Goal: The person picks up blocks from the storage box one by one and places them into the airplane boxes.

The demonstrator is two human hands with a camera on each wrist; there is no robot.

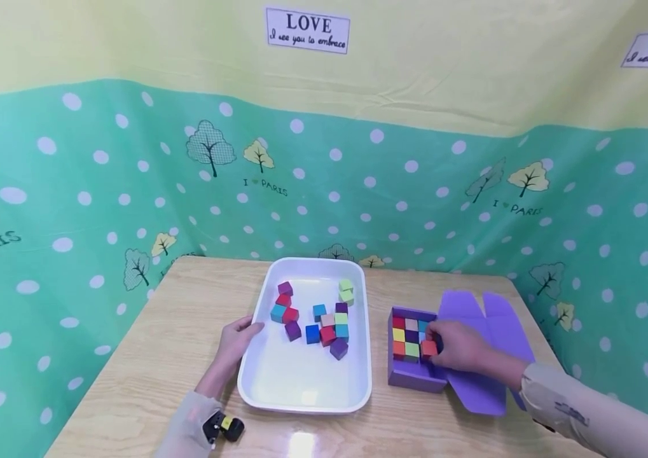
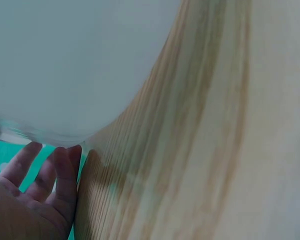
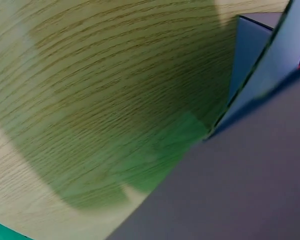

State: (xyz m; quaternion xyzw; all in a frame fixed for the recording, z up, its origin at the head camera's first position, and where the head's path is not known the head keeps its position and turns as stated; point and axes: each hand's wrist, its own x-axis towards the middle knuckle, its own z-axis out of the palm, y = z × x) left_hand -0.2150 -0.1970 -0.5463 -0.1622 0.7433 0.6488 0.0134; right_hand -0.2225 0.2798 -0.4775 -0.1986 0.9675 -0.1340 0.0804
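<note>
Pinched in my right hand (image 1: 461, 346), an orange block (image 1: 429, 349) lies left of my palm, the purple box (image 1: 415, 380) beneath; my left hand (image 1: 234, 343), farther off, holds the white tray (image 1: 286, 378).

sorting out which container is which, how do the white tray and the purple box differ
The white tray is larger; the purple box is smaller. The tray has rounded corners and no lid in view, while the box is square-cornered with its lid folded open. The tray's colored cubes lie in loose clusters; the box's sit in rows. Both hold cubes.
</note>
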